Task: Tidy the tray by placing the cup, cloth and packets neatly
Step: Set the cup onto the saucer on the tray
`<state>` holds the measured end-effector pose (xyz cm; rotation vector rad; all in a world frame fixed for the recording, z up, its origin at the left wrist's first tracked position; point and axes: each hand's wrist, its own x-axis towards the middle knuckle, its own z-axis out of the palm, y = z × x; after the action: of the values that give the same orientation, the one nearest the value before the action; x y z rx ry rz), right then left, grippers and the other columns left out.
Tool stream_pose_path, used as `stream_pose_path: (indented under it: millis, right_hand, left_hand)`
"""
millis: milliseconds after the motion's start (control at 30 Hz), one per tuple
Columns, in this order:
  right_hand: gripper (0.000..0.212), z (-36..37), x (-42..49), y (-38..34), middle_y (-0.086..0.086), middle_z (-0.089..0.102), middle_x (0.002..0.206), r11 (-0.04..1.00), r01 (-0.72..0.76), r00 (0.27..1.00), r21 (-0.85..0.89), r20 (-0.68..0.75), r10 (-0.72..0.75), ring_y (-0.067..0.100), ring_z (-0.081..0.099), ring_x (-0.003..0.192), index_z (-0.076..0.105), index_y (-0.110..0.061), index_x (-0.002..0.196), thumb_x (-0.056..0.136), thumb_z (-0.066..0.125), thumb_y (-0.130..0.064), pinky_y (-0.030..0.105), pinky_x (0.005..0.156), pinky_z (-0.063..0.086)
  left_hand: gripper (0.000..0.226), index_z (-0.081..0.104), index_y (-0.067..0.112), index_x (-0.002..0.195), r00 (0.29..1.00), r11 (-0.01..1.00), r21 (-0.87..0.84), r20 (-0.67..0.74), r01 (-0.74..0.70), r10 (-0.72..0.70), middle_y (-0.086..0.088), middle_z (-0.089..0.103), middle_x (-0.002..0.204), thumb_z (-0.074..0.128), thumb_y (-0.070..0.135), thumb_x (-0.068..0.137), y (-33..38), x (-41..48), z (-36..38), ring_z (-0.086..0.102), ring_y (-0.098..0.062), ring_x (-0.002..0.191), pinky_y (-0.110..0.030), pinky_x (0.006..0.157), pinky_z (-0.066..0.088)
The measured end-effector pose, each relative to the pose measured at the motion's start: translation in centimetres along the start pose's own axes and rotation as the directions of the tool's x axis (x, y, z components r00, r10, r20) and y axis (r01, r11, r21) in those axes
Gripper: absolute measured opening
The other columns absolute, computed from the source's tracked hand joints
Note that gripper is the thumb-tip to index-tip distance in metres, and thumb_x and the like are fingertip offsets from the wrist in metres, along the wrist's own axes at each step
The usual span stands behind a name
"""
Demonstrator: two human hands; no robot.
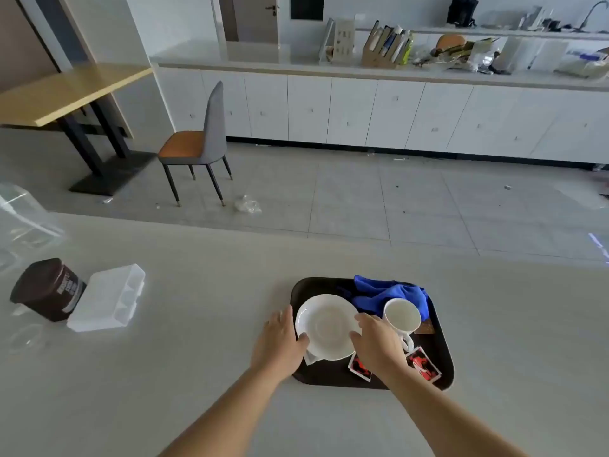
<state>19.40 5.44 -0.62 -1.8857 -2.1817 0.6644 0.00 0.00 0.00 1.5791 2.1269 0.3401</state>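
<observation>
Pale grey and smooth, the table (204,341) carries a dark brown tray (441,351) close to the person. On the tray stands a white cup (402,315), upright, with its handle turned toward the person. A blue cloth (379,293) lies crumpled at the far side of the tray, behind the cup and touching it. Two red-and-black packets lie at the near side: one packet (423,363) just beside the cup handle, the other packet (359,367) partly hidden under the right wrist. A white saucer (326,326) fills the left part of the tray, and a white piece of paper peeps out from under its near edge.

The left hand (280,341) has its thumb on the left rim of the saucer, with the other fingers outside the edge of the tray. The right hand (375,341) lies over the right rim of the saucer, fingers bent on it, so both hands close their grip on the saucer from two sides.

Further left on the table stand a dark brown jar (49,288) and, touching it, a white plastic box (108,298). Beyond the table, on the tiled floor, there are a chair (201,143) with an orange seat and a row of white cabinets (395,117).
</observation>
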Motion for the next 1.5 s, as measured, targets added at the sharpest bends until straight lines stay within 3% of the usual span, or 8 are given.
stream_pose_path:
  millis: [400, 533, 667, 833, 1000, 1100, 1233, 1500]
  right_hand:
    - [0.014, 2.2, 0.4, 1.9, 0.0, 0.063, 0.097, 0.995, -0.099, 0.99, 0.003, 0.105, 0.098, 0.014, 0.056, 0.078, 0.058, -0.016, 0.108, 0.096, 0.051, -0.02, 0.027, 0.066, 0.047]
    - [0.023, 2.6, 0.9, 1.9, 0.001, 0.062, 0.106, 0.993, -0.104, 0.989, 0.051, 0.109, 0.098, 0.013, 0.055, 0.082, 0.057, -0.016, 0.118, 0.097, 0.051, -0.02, 0.025, 0.068, 0.044]
    - [0.022, 2.5, 1.2, 1.5, 0.004, 0.062, 0.11, 0.994, -0.093, 0.993, 0.052, 0.079, 0.088, 0.018, 0.059, 0.091, 0.058, -0.014, 0.116, 0.094, 0.053, -0.015, 0.031, 0.076, 0.051]
    - [0.019, 2.5, 1.6, 1.1, 0.003, 0.064, 0.107, 0.996, -0.084, 0.995, 0.034, 0.055, 0.082, 0.019, 0.06, 0.091, 0.058, -0.014, 0.108, 0.09, 0.057, -0.01, 0.033, 0.079, 0.055]
    - [0.037, 2.7, 1.5, 0.8, 0.006, 0.058, 0.121, 1.0, -0.02, 0.997, -0.017, 0.08, 0.021, 0.023, 0.057, 0.104, 0.049, -0.011, 0.128, 0.092, 0.056, -0.014, 0.033, 0.087, 0.051]
    - [0.031, 2.9, 1.9, 0.4, 0.005, 0.059, 0.121, 0.999, -0.027, 0.997, 0.036, 0.069, 0.025, 0.023, 0.057, 0.105, 0.051, -0.012, 0.124, 0.093, 0.052, -0.014, 0.035, 0.086, 0.052]
    - [0.04, 2.7, 2.9, -0.4, 0.008, 0.058, 0.131, 0.991, -0.057, 0.998, 0.122, 0.025, 0.054, 0.028, 0.052, 0.12, 0.048, -0.011, 0.135, 0.095, 0.051, -0.012, 0.036, 0.095, 0.046]
    - [0.038, 2.9, 4.5, -1.7, 0.006, 0.059, 0.125, 0.983, -0.051, 0.999, 0.178, 0.005, 0.051, 0.025, 0.054, 0.112, 0.05, -0.011, 0.131, 0.093, 0.052, -0.01, 0.04, 0.094, 0.051]
  left_hand:
    - [0.035, 0.057, 0.006, 0.119, 0.981, 0.949, -0.26, -0.031, 0.177, -0.191, -0.01, 0.067, 0.111, 0.05, 0.015, 0.086, 1.0, 1.2, 2.5, 0.06, -0.03, 0.101, -0.028, 0.073, 0.039]
    - [0.012, 0.049, 0.021, 0.079, 0.99, 0.945, -0.3, -0.013, 0.132, -0.142, 0.007, 0.049, 0.064, 0.047, 0.009, 0.079, 1.2, 1.1, 2.2, 0.051, -0.029, 0.073, -0.027, 0.053, 0.033]
    - [0.025, 0.036, 0.025, 0.064, 0.986, 0.925, -0.347, -0.005, 0.153, -0.165, 0.007, 0.044, 0.06, 0.045, 0.006, 0.077, 1.7, 1.5, 1.7, 0.038, -0.014, 0.057, -0.028, 0.048, 0.026]
    - [0.024, 0.035, 0.025, 0.066, 0.986, 0.909, -0.386, 0.02, 0.16, -0.166, 0.005, 0.042, 0.06, 0.046, 0.007, 0.078, 2.1, 1.8, 1.4, 0.037, -0.019, 0.059, -0.03, 0.049, 0.027]
    - [0.023, 0.038, 0.024, 0.067, 0.983, 0.894, -0.414, 0.012, 0.171, -0.182, -0.01, 0.051, 0.074, 0.049, 0.008, 0.079, 2.5, 1.8, 1.3, 0.04, -0.022, 0.061, -0.026, 0.048, 0.026]
    - [0.016, 0.059, 0.013, 0.093, 0.978, 0.873, -0.449, 0.009, 0.189, -0.207, -0.014, 0.062, 0.087, 0.05, 0.01, 0.08, 2.4, 2.1, 1.1, 0.055, -0.033, 0.082, -0.032, 0.059, 0.038]
    - [0.011, 0.057, 0.013, 0.087, 0.974, 0.855, -0.477, 0.006, 0.203, -0.228, -0.016, 0.066, 0.093, 0.05, 0.011, 0.079, 2.2, 3.1, 0.4, 0.058, -0.037, 0.09, -0.038, 0.066, 0.044]
    - [0.053, 0.053, 0.017, 0.136, 0.965, 0.828, -0.505, 0.045, 0.246, -0.259, -0.01, 0.061, 0.132, 0.05, 0.009, 0.083, 1.8, 5.2, 0.2, 0.054, -0.029, 0.121, -0.041, 0.1, 0.046]
